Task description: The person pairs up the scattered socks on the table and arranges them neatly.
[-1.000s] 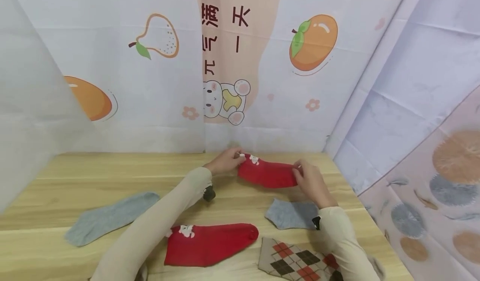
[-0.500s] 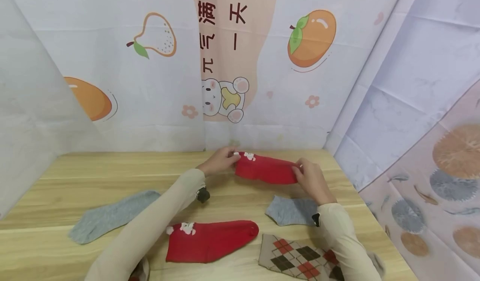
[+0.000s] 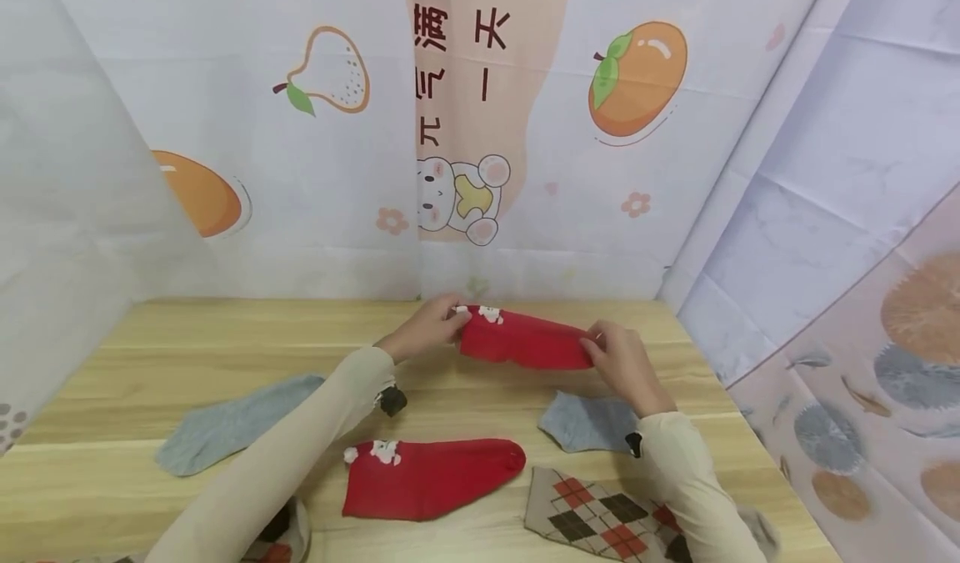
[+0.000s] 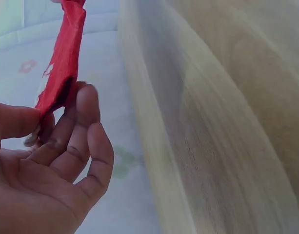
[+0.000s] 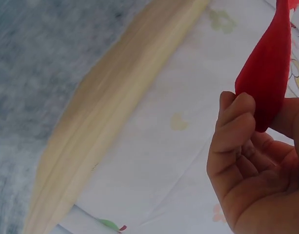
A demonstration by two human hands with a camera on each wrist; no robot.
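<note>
A red sock (image 3: 528,342) with a white figure near its cuff is stretched between my two hands at the back of the table. My left hand (image 3: 429,328) pinches the cuff end; in the left wrist view the thumb presses the red sock (image 4: 62,63) against the fingers and the dark cuff opening shows. The toe end is pinched by my right hand (image 3: 624,364), and the right wrist view has that end of the sock (image 5: 267,73) between thumb and fingers. A second red sock (image 3: 431,478) with a matching white figure lies flat nearer the front.
On the wooden table (image 3: 247,329), a grey-blue sock (image 3: 225,425) lies at left, partly under the left sleeve. Another grey-blue sock (image 3: 585,423) and an argyle sock (image 3: 592,517) lie at right. A second argyle sock (image 3: 281,538) shows beneath the left forearm. A printed curtain (image 3: 337,179) hangs behind.
The left hand has drawn the held sock's cuff slightly left, and the sock looks straighter. The right hand keeps its grip on the toe. The camera view has shifted a little.
</note>
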